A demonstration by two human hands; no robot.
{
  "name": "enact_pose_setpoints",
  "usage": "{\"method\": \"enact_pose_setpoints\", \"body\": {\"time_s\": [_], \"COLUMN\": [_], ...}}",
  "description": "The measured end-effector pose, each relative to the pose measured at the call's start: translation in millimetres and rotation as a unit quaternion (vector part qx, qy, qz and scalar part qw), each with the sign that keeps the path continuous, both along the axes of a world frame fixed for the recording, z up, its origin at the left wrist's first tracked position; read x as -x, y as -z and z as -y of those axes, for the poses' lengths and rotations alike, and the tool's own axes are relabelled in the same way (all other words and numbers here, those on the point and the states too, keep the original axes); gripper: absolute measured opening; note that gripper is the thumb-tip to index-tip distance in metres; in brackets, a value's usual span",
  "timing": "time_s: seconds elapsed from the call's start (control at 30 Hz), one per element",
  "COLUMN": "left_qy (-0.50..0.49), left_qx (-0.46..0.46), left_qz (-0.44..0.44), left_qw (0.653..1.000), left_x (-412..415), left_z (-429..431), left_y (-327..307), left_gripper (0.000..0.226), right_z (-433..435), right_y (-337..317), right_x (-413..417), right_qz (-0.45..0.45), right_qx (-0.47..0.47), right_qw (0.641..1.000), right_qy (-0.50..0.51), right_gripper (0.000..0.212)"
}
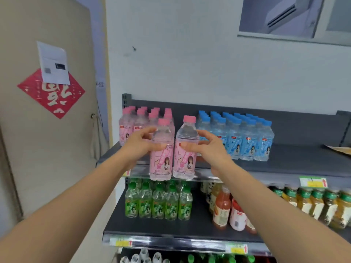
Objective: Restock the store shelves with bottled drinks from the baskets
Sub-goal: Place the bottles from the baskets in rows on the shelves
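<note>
The left pink bottle [161, 160] and the right pink bottle [185, 162] are upright, side by side, at the top shelf's [294, 164] front edge. The left hand [138, 143] clamps its fingers round one, and the right hand [210, 149] pinches the other (thumb on label). Pink stock [133, 126] sits at ten o'clock, blue-capped bottles [243, 137] at three and green bottles [157, 202] at six.

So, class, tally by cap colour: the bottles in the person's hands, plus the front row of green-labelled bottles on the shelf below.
Pink-capped bottles, held: 2
Green-capped bottles, front row: 5
Total: 7

Left hand [141, 142], right hand [209, 149] grip 2 pink bottles [161, 164].
</note>
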State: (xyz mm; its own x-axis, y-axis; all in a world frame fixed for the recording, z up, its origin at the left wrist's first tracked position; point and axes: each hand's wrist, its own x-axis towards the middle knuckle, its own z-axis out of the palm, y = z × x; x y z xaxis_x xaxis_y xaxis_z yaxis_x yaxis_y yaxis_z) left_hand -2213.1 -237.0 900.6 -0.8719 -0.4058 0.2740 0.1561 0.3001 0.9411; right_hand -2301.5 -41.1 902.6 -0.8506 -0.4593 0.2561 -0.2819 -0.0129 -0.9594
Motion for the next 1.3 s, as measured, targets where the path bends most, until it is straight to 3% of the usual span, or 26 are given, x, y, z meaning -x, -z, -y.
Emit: {"method": "enact_pose_setpoints", "body": {"time_s": [0.3, 0.57, 1.13, 1.3], "left_qy": [-0.047, -0.073, -0.060, -0.067], "left_qx": [0.021, 0.033, 0.068, 0.109], "left_qz": [-0.012, 0.008, 0.017, 0.013], "left_qw": [0.999, 0.997, 0.996, 0.992], "left_x": [18.2, 49.7, 103.4, 108.9], "left_z": [89.0, 136.6, 167.1, 170.8], "left_y": [-16.5, -7.0, 8.9, 11.7], "left_gripper": [0.077, 0.081, 0.078, 0.076], "right_z": [80.4, 117.3, 135.6, 141.5], "right_y": [-8.9, 0.0, 8.1, 13.5], "right_x": [16.5, 35.4, 64.7, 65.9], "right_qz": [-0.020, -0.010, -0.009, -0.006], "right_qx": [-0.001, -0.020, -0.027, -0.034], "right_qw": [1.000, 1.000, 0.999, 0.999], "right_qy": [0.001, 0.013, 0.025, 0.023], "right_gripper": [0.059, 0.078, 0.078, 0.087]}}
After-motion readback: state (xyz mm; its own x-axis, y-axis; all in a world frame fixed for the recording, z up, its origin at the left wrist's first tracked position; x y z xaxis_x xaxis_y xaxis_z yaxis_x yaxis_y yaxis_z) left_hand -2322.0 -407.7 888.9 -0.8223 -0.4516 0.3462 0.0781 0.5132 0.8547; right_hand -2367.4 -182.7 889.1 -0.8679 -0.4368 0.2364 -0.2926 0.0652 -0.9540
